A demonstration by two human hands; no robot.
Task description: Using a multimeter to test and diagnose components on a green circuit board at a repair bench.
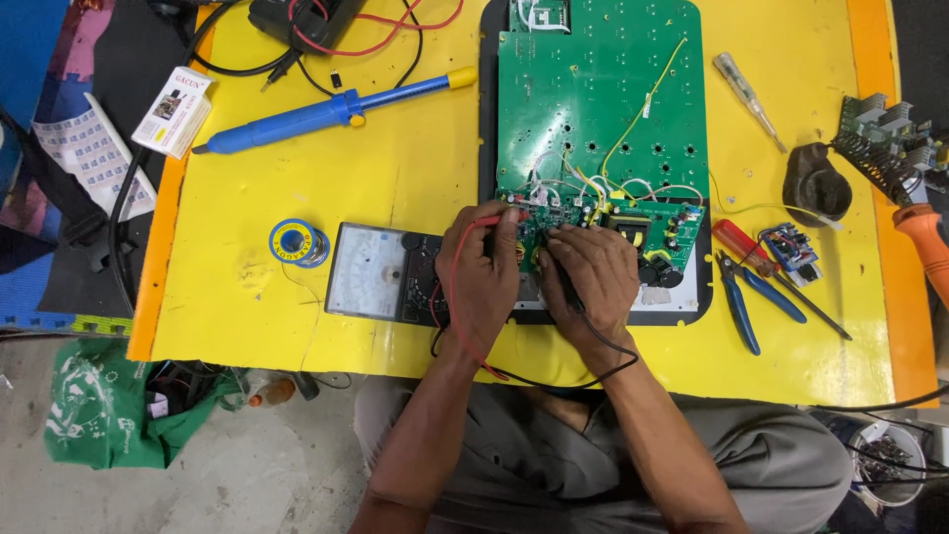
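A green circuit board (598,109) lies in a black tray on the yellow table (395,178), its lower, component-packed edge directly under the fingertips of both hands. Far out to the left of the left hand sit a small white box (172,111) and, beyond it, a blue desoldering pump (326,111) pointing down-left. Nearer, a spool of solder wire (298,242) rests just left of an analog multimeter (381,272), whose dark right end touches the heel of the left hand. The left hand (479,267) is closed around a red probe (494,220), its tip pressed to the board's lower-left corner, the red lead looping back past the wrist. Just beside it, the right hand (593,277) grips a black probe (559,262) against the same strip of components, its black lead trailing toward the person's lap. To the right of the right hand lie blue-handled pliers (746,297), close by; past them a red-handled screwdriver (751,252), and, farther up, a clear tester screwdriver (746,99). At the far right edge, an orange-handled tool (919,237) rests in its stand.
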